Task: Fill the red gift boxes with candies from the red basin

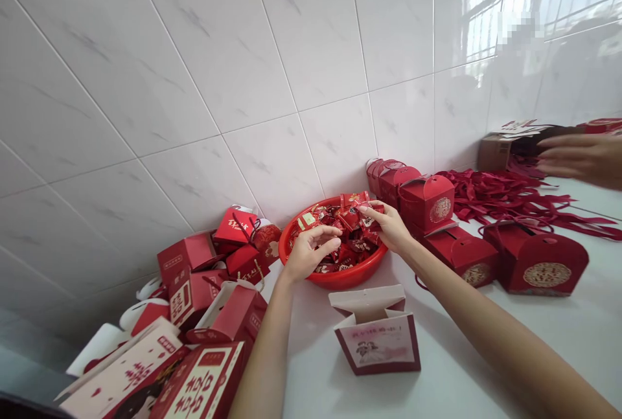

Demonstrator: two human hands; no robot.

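Observation:
A round red plastic basin (335, 281) stands against the wall, filled with red wrapped candies (347, 256). My left hand (311, 252) is over the basin's left side, thumb and fingers apart, with nothing visible between them. At the basin's right side, my right hand (386, 225) pinches a red wrapped candy (365, 210) between thumb and fingers. In front of the basin, close to me, an open-topped gift box (376, 344) stands upright with a printed couple on its pale front. Its inside is mostly hidden from this angle.
Several red gift boxes, some open, are piled at left (194, 296). Closed red boxes (427, 202) with gold emblems line the right. Behind them lie dark red ribbons (500, 202) and a cardboard box (493, 152). Another person's blurred hand (578, 158) reaches in at far right.

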